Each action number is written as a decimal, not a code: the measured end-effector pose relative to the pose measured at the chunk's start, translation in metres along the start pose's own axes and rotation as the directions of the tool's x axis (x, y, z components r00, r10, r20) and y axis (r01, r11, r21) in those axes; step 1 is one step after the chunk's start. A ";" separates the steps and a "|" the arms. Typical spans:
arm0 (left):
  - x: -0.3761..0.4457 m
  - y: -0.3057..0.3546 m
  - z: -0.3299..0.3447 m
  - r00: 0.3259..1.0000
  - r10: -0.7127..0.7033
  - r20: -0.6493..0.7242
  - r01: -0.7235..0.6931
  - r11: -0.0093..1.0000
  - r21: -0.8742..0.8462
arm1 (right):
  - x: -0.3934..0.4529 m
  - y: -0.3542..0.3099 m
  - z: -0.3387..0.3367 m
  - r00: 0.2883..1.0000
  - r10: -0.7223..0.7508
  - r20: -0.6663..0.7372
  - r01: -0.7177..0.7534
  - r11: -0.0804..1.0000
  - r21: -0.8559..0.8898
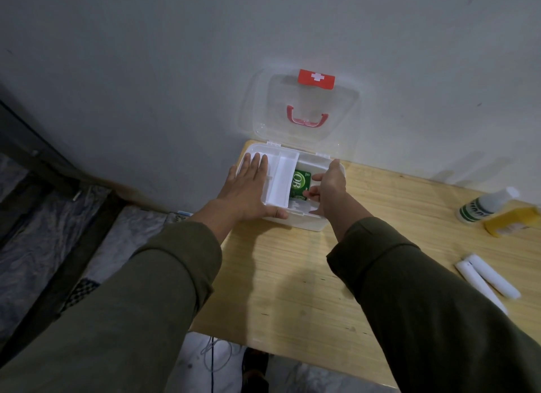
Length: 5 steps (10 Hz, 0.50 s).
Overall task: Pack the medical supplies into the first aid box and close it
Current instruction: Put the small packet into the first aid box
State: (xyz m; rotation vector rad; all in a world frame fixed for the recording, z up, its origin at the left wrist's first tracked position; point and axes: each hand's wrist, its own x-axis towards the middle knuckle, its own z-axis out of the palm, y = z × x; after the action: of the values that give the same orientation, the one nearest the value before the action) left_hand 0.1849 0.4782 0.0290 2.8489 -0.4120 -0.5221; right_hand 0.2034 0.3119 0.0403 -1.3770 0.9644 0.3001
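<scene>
- Green packet [301,183] lay inside the first aid box [292,219]; large pale letters "OB" were legible on it, smaller print was not.
- White cross on a red latch [316,78] marked the top of the clear lid [298,111], which stood open against the wall [146,70]; a red handle [307,119] sat below the latch.
- Box stood at the far left corner of the wooden table [278,275], touching the wall.
- White inner tray [279,178] covered the left part of the box; whatever lay under it was hidden.
- White bottle [486,203] with a green-striped label lay near the right edge; its lettering was too blurred to read. A yellow box [510,222] just beside it was cut off by the frame, label unreadable.
- Two white tubes [487,275] lay side by side, touching, well apart from the box.
- Left hand [248,187]: flat, fingers spread, palm pressed on the tray, thumb at the box's near edge.
- Right hand [328,187]: curled, fingertips touching the green packet's right edge; whether it actually pinched the packet could not be told.
- Both sleeves were olive green.
</scene>
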 end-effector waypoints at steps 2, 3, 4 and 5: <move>-0.001 0.000 0.000 1.000 0.004 -0.003 -0.004 1.000 0.010 | 0.000 0.007 0.005 0.993 -0.026 0.119 0.023 0.999 0.024; 0.000 0.000 0.000 1.000 0.006 -0.003 -0.006 1.000 0.007 | 0.000 0.005 0.004 0.992 -0.031 0.123 0.032 0.999 -0.009; 0.000 0.000 -0.001 1.000 0.005 -0.002 -0.005 1.000 0.004 | 0.002 0.003 0.002 0.995 -0.030 0.093 0.033 0.999 -0.028; 0.000 0.000 0.000 1.000 0.004 -0.005 -0.004 1.000 0.003 | 0.006 0.005 0.004 0.996 -0.013 0.087 0.010 0.999 0.034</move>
State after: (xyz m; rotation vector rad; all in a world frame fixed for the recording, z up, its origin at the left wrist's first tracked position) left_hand 0.1849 0.4786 0.0289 2.8515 -0.4176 -0.5143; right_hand 0.2048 0.3149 0.0321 -1.3276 0.8848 0.3310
